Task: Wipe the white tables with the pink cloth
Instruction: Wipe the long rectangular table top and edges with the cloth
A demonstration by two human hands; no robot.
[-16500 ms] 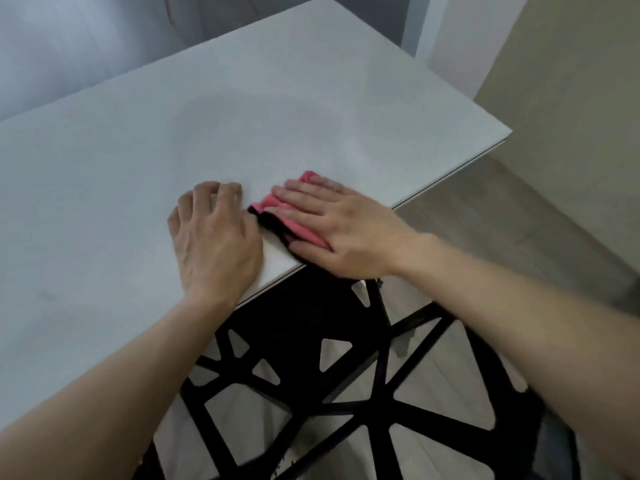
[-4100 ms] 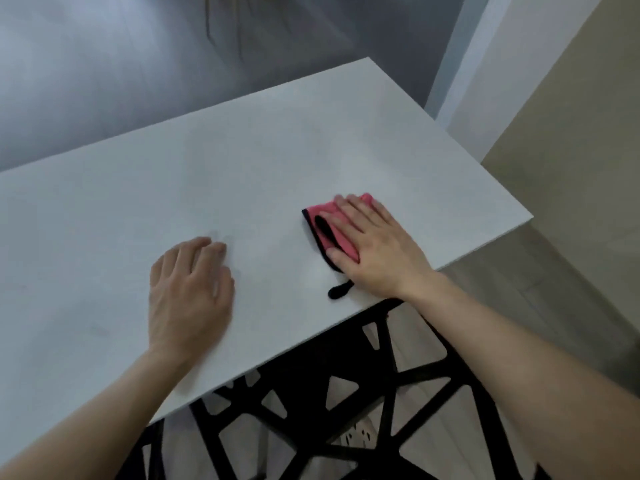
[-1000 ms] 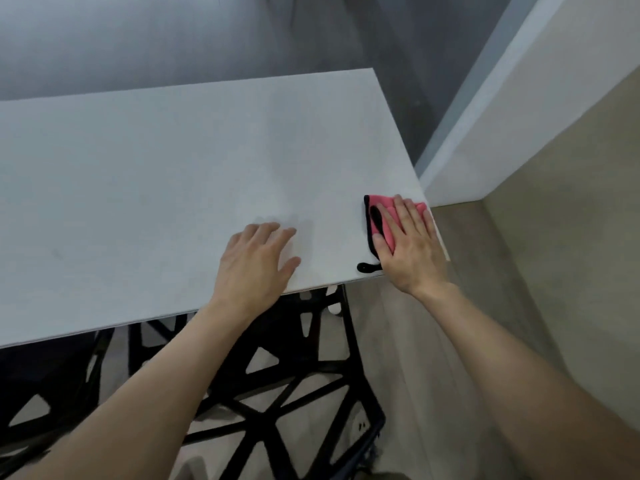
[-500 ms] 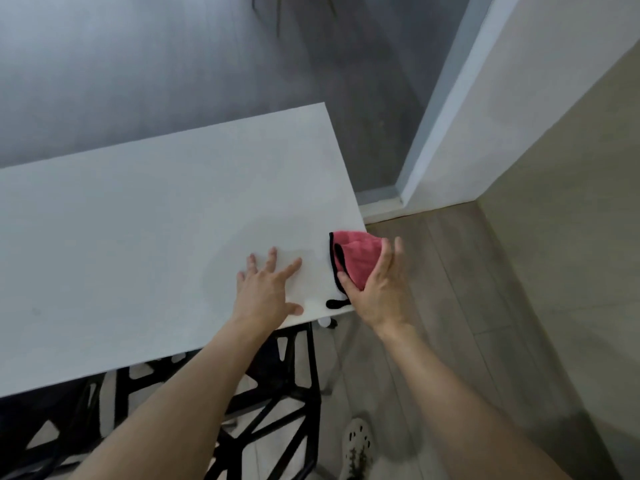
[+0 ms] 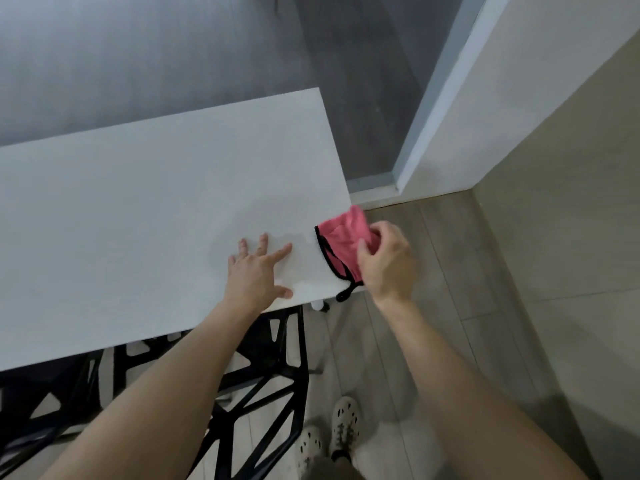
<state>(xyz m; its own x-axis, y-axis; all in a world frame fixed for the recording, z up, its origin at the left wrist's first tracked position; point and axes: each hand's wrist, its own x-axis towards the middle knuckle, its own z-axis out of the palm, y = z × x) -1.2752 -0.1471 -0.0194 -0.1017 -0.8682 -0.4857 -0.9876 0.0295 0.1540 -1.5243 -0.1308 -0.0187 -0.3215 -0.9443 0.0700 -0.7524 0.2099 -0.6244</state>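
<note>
The white table (image 5: 138, 209) fills the left and middle of the head view. A pink cloth (image 5: 341, 242) with black trim sits bunched at the table's near right corner, partly past the edge, its black loop dangling below the rim. My right hand (image 5: 386, 263) grips the cloth from the right, fingers curled into the fabric, and hovers beyond the table's right edge. My left hand (image 5: 258, 275) lies flat on the table just left of the cloth, fingers spread, near the front edge. A faint damp patch shows around it.
A black lattice frame (image 5: 263, 386) supports the table below its front edge. Wooden floor (image 5: 433, 306) lies to the right, bounded by a white wall corner (image 5: 467, 133) and a beige wall (image 5: 571, 254). My shoes (image 5: 343, 427) stand near the frame.
The cloth slid rightward along the front edge to the table's corner. My right hand went from pressing flat on it to gathering it in curled fingers past the edge. The left hand followed right.
</note>
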